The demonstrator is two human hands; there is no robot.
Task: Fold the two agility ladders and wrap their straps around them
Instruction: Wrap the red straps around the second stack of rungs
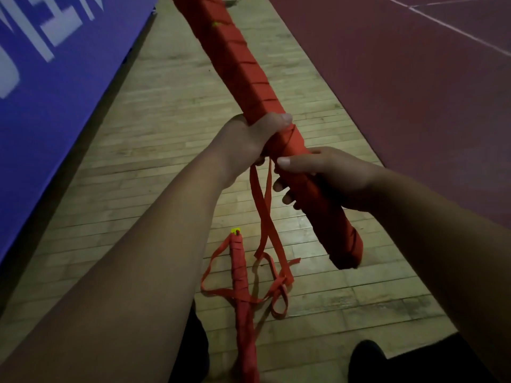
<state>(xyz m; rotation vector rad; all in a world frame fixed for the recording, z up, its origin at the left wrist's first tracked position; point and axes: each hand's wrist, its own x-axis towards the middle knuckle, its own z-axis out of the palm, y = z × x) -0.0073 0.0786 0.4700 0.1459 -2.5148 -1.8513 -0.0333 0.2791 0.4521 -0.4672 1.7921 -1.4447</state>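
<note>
Held ladder: folded into one long red bundle. It slants up and away beyond the left hand and down past the right hand to its near end. Strap turns cover it on both sides of the grip.
Left hand: clamped round the bundle on the far side of the grip, thumb over the top. I'd say it pins the last turns so they don't slacken.
Right hand: curled round the bundle just nearer, fingers underneath, carrying the weight.
Loose strap: two tails drop from the gap between the hands to the floor, so this wrap looks unfinished.
Second ladder: lying on the floor straight below the grip. It is partly bound, with slack loops beside it.
Wooden floor: beneath everything.
Blue panel: well out beyond the left hand.
Red court: beyond the right hand.
</note>
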